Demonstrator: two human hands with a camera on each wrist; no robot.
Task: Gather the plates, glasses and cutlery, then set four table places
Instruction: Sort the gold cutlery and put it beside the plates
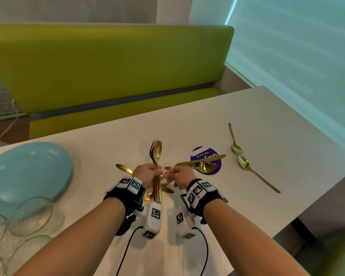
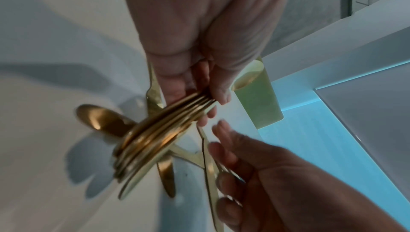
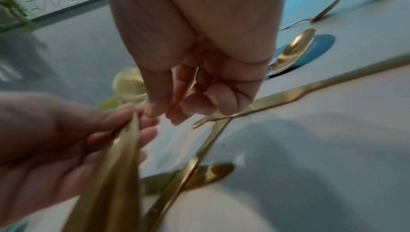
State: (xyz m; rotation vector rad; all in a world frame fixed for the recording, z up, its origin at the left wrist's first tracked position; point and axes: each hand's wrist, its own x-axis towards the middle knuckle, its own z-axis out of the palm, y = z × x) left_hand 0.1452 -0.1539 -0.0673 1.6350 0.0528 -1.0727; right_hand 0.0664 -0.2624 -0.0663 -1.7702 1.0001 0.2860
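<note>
Left hand [image 1: 147,173] found clamped round a bundle of gold forks [image 1: 156,170], tines up, handles fanned out below the fist. Right hand [image 1: 180,176] found just beside it, fingers curled; cannot tell from the blurred wrist views whether a thin gold handle was pinched or merely touched.

Remaining cutlery noted loose on the white surface [image 1: 267,116]: a knife [image 1: 200,160] lying across a large spoon [image 1: 206,167] on a purple round sticker [image 1: 213,154], a small spoon [image 1: 235,140] and a long spoon [image 1: 257,174] further right, and crossed pieces directly under the hands [image 3: 199,153]. Stack of pale blue plates [image 1: 26,172] seen at left, clear glasses [image 1: 32,216] near it at the front left corner. No place yet set.

Risks, as judged:
- Bundle gripped at mid-length only; handles already splayed, so one more piece forced in likely to loosen the hold and spill forks.
- Crossed pieces beneath the hands likely to drag one another if lifted singly.
- Knife resting on the spoon likely to slide off if either disturbed.
- Glasses lying close to the left forearm and near the front edge; an elbow sweep could knock them.

Room: broad bare stretch toward the green bench [image 1: 108,66] and far right. Long spoon lay close to the right-hand edge. Front edge close under both forearms.
</note>
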